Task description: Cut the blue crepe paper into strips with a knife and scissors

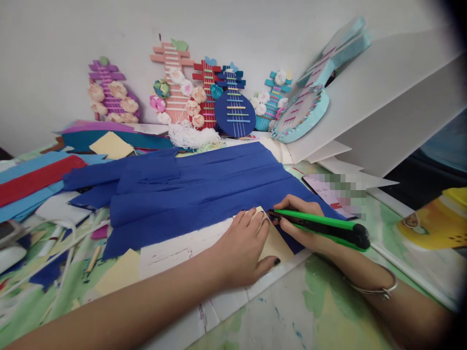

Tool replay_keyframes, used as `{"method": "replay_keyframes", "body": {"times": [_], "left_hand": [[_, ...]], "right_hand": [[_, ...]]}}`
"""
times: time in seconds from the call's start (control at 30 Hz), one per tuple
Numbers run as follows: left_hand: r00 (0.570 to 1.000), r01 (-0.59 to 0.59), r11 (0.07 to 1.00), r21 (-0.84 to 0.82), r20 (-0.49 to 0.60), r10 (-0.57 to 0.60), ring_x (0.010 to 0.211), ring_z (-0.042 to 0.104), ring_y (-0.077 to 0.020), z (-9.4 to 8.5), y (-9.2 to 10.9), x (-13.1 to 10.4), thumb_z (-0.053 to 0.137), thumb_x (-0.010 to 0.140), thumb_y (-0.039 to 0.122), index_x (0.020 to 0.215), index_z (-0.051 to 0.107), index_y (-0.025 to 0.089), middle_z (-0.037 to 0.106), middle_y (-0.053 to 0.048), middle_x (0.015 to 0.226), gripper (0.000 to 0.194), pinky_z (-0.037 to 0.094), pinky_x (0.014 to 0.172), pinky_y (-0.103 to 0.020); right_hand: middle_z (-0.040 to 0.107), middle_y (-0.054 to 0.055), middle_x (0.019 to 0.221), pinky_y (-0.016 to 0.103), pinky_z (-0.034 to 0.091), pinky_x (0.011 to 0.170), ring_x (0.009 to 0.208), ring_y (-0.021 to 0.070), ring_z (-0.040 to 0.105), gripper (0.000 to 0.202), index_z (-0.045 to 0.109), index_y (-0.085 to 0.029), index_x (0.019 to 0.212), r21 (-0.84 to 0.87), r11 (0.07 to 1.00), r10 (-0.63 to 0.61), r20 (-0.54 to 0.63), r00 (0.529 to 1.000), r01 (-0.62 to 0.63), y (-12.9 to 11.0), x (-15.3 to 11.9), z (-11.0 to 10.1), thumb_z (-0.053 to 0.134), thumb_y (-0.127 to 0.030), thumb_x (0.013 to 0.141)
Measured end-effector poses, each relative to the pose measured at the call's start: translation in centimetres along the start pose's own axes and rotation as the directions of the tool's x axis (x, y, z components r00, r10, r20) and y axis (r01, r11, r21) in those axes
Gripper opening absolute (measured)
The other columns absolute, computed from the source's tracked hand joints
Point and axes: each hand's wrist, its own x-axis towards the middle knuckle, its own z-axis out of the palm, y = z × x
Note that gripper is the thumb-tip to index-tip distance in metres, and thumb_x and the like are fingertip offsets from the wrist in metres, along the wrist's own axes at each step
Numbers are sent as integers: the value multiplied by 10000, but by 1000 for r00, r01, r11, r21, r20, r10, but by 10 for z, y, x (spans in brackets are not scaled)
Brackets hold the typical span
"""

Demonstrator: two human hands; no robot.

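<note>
- Across the whole lower view spreads a table (277, 316) with a green-and-white painted surface.
- Over its middle lie deep blue crepe-like sheets (197, 180), overlapping and creased.
- Under their near edge sits a white board (164, 255), marked with scratches and dark stains.
- Along the back wall stand handmade lute models in purple, peach, red, blue and teal, several trimmed with paper flowers; the round-bodied blue lute model (235, 114) is near the middle. A larger pale blue lute model (302, 114) leans at the right. All look largely finished.
- The left hand (241, 253) lies palm down, its fingers spread and pressing, grasping nothing.
- The right hand (304, 237) has its fingers closed around a knife, pinching it near the front.
- Beneath the left hand is the pale yellow card (282, 240), resting on the white board with blue sheet showing along its right edge.
- The green-and-black utility knife (317, 217) points at the card's upper edge, close to the left fingertips; its blade is hard to make out. The card is positioned and held; I see no completed cut beside it, so the knife work there seems unfinished.
- Behind the right hand, a phone (324, 191) lies face up, partly pixelated; faint digits resemble "00:06", too small to be sure. No brand is readable.
</note>
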Motion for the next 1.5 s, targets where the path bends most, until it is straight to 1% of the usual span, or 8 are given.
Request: {"method": "replay_keyframes", "body": {"times": [0.37, 0.53, 0.8, 0.93, 1.1, 1.23, 1.4, 1.5], "left_hand": [[1000, -7, 1000, 2, -18, 7, 1366, 309, -384, 2, -1, 0, 337, 929, 552, 1372, 385, 24, 356, -246, 1462, 691, 234, 1107, -514], [1000, -4, 1000, 18, 11, 3, 1378, 286, -387, 0, -1, 0, 335, 932, 556, 1383, 379, 21, 348, -239, 1470, 701, 234, 1112, -511], [1000, -3, 1000, 26, 17, 3, 1378, 284, -388, 1, -1, 0, 323, 934, 558, 1389, 370, 17, 333, -243, 1477, 708, 243, 1111, -515], [1000, -6, 1000, 24, 19, 5, 1376, 286, -391, 0, 0, 1, 324, 935, 557, 1382, 380, 15, 343, -243, 1471, 705, 240, 1112, -515], [999, 6, 1000, 24, 38, -7, 1384, 273, -384, -1, 0, 1, 323, 935, 556, 1394, 366, 28, 341, -228, 1479, 701, 231, 1118, -517], [1000, 7, 1000, 23, 24, -7, 1379, 284, -386, 0, 0, 0, 326, 937, 552, 1391, 366, 21, 328, -238, 1483, 700, 241, 1110, -518], [1000, -6, 999, 34, -2, 6, 1377, 292, -374, 2, 0, 0, 321, 937, 549, 1376, 382, 36, 363, -228, 1466, 678, 241, 1103, -508], [1000, -3, 999, 55, 1, 3, 1375, 288, -381, 2, 0, 0, 309, 940, 554, 1383, 373, 29, 358, -231, 1467, 690, 247, 1096, -503]], "right_hand": [[702, -8, 750, 267, 499, 634, 668, 164, 662, 125, 598, -230, 867, 8, 1000, 10, 17, 1000, -10, 0, 0, 0, 576, -183, 753], [706, -8, 755, 262, 499, 631, 670, 163, 663, 130, 594, -235, 874, 0, 1000, -19, 19, 1000, 19, -1, -2, -1, 571, -176, 761], [708, 3, 773, 287, 511, 650, 679, 179, 670, 107, 571, -236, 841, 15, 1000, 14, 1, 1000, -14, -3, -3, -1, 572, -190, 744], [698, 0, 769, 281, 498, 641, 671, 171, 662, 99, 582, -228, 845, 32, 999, 15, 21, 1000, -16, -3, -3, -1, 568, -195, 752], [687, -3, 766, 272, 471, 618, 669, 162, 637, 95, 604, -222, 852, -10, 1000, 26, 28, 999, -26, -8, -2, -4, 586, -209, 760], [689, 2, 779, 267, 469, 621, 682, 161, 631, 81, 600, -221, 865, -20, 999, 42, 34, 999, -41, -6, -3, -5, 588, -222, 785], [676, -14, 774, 238, 451, 594, 654, 139, 602, 125, 590, -227, 910, -9, 999, -32, 55, 998, 32, -3, -10, -4, 581, -192, 791], [684, -15, 789, 233, 455, 613, 657, 134, 605, 152, 587, -225, 923, -12, 999, -43, 41, 998, 43, -3, -13, -2, 576, -166, 784]]}}
